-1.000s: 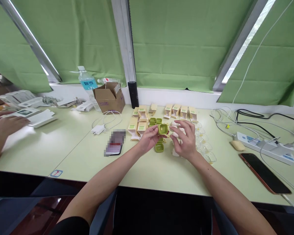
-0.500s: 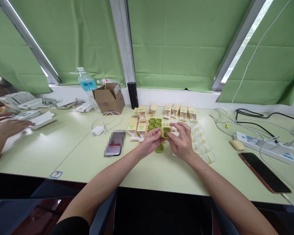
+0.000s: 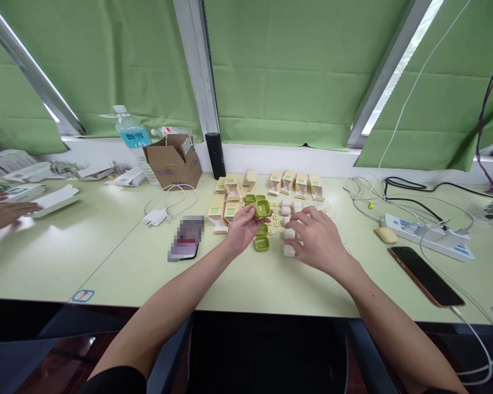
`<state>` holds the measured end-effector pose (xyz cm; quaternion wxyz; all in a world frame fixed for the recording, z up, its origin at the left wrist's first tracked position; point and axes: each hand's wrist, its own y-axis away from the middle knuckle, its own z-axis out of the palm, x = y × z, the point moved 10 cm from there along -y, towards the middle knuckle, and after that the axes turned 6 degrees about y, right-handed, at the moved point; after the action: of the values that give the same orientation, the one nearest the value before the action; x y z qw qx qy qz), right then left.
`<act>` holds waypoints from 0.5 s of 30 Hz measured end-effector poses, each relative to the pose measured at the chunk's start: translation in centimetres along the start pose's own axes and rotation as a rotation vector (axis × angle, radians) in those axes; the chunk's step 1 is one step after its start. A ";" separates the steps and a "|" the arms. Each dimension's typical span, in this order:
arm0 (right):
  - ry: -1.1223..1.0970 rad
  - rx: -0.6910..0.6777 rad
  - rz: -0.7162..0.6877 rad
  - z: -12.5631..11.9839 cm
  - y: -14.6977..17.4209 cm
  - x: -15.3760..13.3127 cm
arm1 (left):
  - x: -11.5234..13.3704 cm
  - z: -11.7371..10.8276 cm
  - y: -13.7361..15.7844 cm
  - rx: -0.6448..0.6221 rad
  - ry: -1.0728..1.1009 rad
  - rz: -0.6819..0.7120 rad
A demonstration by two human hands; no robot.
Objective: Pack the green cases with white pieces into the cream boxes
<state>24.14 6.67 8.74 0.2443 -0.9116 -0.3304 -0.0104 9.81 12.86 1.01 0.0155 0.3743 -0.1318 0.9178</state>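
My left hand (image 3: 243, 227) is closed on a small green square case (image 3: 263, 208), its hollow side turned up, held above the table. More green cases (image 3: 262, 244) stand in a cluster just below and behind it. My right hand (image 3: 318, 238) is open, thumb and fingers bent and apart, over a column of small white blocks (image 3: 289, 250); whether it touches one I cannot tell. Tiny yellow pieces (image 3: 275, 217) lie between the green cases and the white blocks. Clear plastic covers (image 3: 325, 207) are mostly hidden behind my right hand.
Folded cream cartons (image 3: 218, 213) and a row of others (image 3: 301, 186) stand behind. A cardboard box (image 3: 173, 164), a bottle (image 3: 133, 139) and a black cylinder (image 3: 216, 156) line the back. A power strip (image 3: 429, 235) and phone (image 3: 425, 276) lie right. At far left, another person's hand (image 3: 10, 213).
My right hand has let go of the green case and moved right, over the white blocks. My left hand has shifted slightly left and up with the case. The view has turned a little.
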 end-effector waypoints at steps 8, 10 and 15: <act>0.147 -0.293 0.018 4.7 2.0 -1.1 | 0.3 0.1 0.0 0.011 0.002 0.015; 0.156 -0.322 0.020 5.3 2.0 -1.1 | 0.3 -0.1 0.0 0.020 -0.004 0.019; 0.080 -0.314 0.022 5.6 1.5 -1.1 | 0.3 -0.1 0.0 0.014 -0.010 0.026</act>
<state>23.36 7.53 2.95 0.1117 -0.9411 -0.3047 -0.0954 9.57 12.89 1.16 0.0003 0.3771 -0.1303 0.9170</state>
